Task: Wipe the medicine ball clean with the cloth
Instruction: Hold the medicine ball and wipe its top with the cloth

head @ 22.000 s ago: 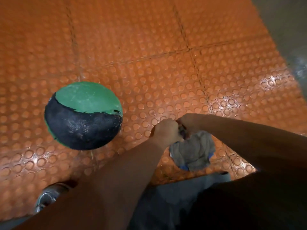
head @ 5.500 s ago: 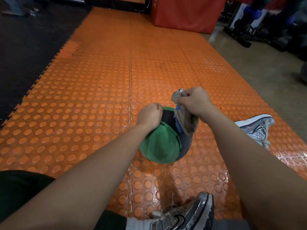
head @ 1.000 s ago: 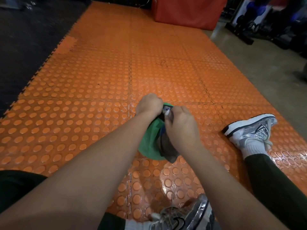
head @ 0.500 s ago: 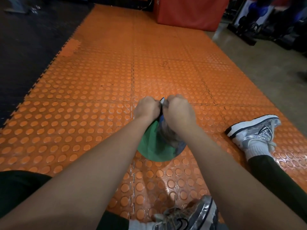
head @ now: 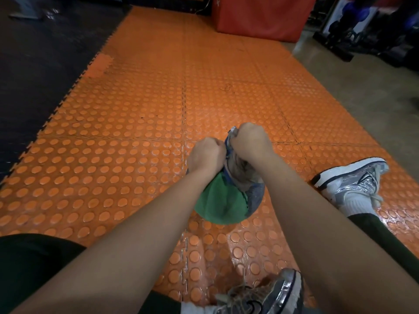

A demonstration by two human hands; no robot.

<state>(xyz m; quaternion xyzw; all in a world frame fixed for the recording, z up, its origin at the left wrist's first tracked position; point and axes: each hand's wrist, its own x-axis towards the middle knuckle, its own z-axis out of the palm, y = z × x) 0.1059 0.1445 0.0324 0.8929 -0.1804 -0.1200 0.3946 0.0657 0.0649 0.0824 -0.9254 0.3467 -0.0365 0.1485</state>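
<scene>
The green and dark grey medicine ball (head: 218, 206) rests on the orange studded mat between my legs. Over the ball's top, on its left side, sits my left hand (head: 205, 156), fingers curled against it. My right hand (head: 249, 143) is closed on a bunched grey cloth with a blue edge (head: 240, 169), pressed against the ball's upper right. Both hands and the cloth hide the far side of the ball.
My right shoe (head: 353, 181) lies to the right of the ball, my left shoe (head: 263, 295) near the bottom edge. The orange mat (head: 158, 109) stretches ahead to a red padded block (head: 260, 17). Black flooring (head: 45, 53) lies left, bare concrete and racks right.
Over the last second my right hand with the cloth has slid from the near side up and over toward the far top of the ball. My left hand stays on the ball.
</scene>
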